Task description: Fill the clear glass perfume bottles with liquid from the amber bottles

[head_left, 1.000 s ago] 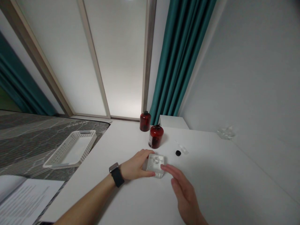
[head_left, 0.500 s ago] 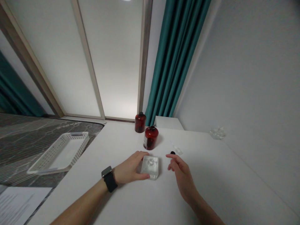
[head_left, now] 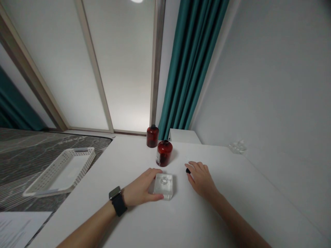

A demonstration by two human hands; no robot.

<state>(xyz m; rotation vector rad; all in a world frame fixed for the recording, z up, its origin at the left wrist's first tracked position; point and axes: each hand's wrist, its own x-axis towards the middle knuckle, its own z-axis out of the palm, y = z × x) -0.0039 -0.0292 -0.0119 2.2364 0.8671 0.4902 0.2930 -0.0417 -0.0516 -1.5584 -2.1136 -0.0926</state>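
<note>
My left hand [head_left: 142, 187] is wrapped round the left side of a square clear glass bottle [head_left: 163, 186], its thumb at the near side and its fingers at the far side. The bottle stands upright on the white table, its round mouth uncovered. To the right, my right hand [head_left: 201, 179] is low over the table, with thumb and forefinger closed around a small black cap [head_left: 188, 171]. Beyond the glass bottle stand two brown-red bottles: a nearer one [head_left: 164, 153] with a pale label and a dark neck, and a farther one [head_left: 152, 136] with a dark top.
A crumpled clear plastic piece [head_left: 238, 147] lies by the wall at the table's far right edge. Left of the table are a white perforated basket [head_left: 64, 172] and a printed sheet [head_left: 22, 225]. A white box-like surface [head_left: 184, 135] stands behind the table, near a green curtain [head_left: 192, 69].
My right hand has turned palm down and come around the black cap, now covering the clear slender piece seen behind it before. My left hand stays on the glass bottle. The view shifted slightly.
</note>
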